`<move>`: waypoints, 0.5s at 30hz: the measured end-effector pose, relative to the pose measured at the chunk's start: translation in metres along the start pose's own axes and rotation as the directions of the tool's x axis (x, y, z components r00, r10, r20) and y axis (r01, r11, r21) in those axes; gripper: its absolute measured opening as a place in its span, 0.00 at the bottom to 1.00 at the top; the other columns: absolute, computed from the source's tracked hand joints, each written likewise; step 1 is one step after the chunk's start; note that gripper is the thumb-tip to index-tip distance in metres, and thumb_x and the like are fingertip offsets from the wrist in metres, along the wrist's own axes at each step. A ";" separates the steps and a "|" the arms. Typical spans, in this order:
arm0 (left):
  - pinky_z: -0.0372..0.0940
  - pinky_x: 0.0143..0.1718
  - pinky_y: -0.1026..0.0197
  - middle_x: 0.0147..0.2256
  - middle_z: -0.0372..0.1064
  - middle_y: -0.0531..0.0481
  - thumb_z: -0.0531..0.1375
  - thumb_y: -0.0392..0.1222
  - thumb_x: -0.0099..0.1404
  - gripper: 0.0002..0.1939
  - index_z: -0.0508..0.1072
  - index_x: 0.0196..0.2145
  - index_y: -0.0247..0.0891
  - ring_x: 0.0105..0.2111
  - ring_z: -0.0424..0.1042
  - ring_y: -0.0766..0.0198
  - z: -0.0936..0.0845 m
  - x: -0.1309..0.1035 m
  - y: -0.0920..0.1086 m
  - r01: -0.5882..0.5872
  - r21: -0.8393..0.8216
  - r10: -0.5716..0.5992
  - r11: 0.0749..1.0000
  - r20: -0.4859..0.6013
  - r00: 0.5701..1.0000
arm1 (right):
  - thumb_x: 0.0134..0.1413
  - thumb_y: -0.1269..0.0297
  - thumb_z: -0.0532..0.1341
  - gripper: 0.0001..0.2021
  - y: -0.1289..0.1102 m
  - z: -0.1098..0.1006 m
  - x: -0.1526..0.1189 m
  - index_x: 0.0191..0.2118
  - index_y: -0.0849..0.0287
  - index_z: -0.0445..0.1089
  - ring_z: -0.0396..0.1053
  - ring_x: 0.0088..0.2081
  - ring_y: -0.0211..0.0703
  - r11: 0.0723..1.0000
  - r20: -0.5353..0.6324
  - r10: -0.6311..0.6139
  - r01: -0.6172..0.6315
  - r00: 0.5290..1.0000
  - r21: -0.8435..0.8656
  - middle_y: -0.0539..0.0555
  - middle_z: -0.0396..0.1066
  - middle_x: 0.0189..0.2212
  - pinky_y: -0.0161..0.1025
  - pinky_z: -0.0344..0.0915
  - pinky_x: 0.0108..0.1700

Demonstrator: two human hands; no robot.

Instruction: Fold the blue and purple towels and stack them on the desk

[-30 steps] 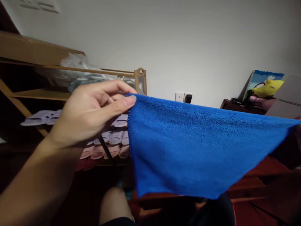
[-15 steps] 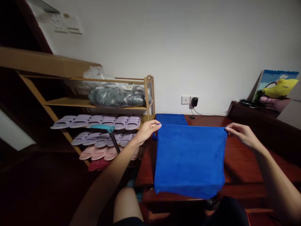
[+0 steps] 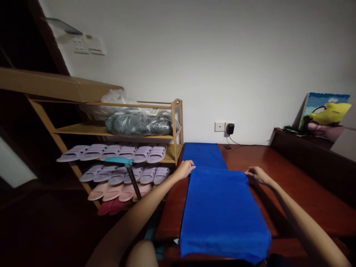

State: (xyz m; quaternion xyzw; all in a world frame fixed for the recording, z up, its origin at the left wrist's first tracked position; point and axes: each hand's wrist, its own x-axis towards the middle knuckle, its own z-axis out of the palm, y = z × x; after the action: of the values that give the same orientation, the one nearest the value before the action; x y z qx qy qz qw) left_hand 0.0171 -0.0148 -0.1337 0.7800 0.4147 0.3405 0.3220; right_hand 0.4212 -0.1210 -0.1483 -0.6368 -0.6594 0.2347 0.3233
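Note:
A blue cloth [image 3: 222,211] stretches between my two hands, its near part hanging over the front edge of the red-brown wooden table [image 3: 303,185]. My left hand [image 3: 185,169] pinches its far left corner. The far right corner is pinched by my right hand [image 3: 258,175]. Beyond it, a second blue cloth [image 3: 204,154] lies flat on the table near the wall, partly covered by the held one's far edge.
Left of the table stands a wooden rack [image 3: 177,129] with slippers [image 3: 155,154] and a plastic-wrapped bundle [image 3: 139,122]. A teal-topped handle [image 3: 119,161] rises before it. A black charger [image 3: 230,128] is plugged into the wall. A yellow plush toy [image 3: 332,113] sits at right.
Both hands have moved down with the cloth and closer together. The held cloth now lies lower, over the table, and more of the second cloth shows. The view has tilted up slightly.

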 end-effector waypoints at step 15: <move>0.58 0.26 0.66 0.20 0.65 0.56 0.61 0.49 0.55 0.12 0.68 0.25 0.36 0.22 0.64 0.67 -0.009 0.042 -0.011 0.060 -0.140 -0.060 0.988 0.002 0.998 | 0.41 0.36 0.59 0.27 0.006 -0.010 0.045 0.28 0.60 0.65 0.60 0.22 0.35 0.993 -0.063 -0.026 0.033 0.998 0.115 0.49 0.63 0.19 0.35 0.57 0.26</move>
State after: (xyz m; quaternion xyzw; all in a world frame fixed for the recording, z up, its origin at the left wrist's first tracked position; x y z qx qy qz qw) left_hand 0.0227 0.0285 -0.1264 0.7424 0.4133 0.3596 0.3856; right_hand 0.4336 -0.0771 -0.1401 -0.6141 -0.6437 0.2481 0.3834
